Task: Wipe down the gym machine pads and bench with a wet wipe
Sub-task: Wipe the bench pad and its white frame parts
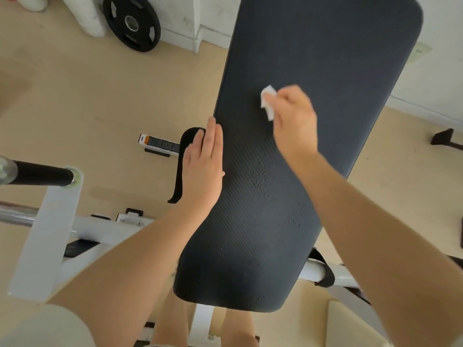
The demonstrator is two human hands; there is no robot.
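Bench pad [325, 58]: dark, long, droplets on its near half. Wet wipe [267, 102]: white, crumpled, pinched by the right hand [294, 121] against the pad's middle. Left hand [204, 164]: flat, fingers straight, resting on the pad's left edge. Weight plate [132, 22]: against the far wall.

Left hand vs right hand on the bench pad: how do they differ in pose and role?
The left hand lies flat with straight fingers along the near-left edge of the bench pad; the right hand is curled, pinching a crumpled white wipe. The left hand holds nothing; the right hand presses the wipe onto the pad. The right hand reaches farther up the pad, nearer its middle. Both are bare and touch the same dark pad.
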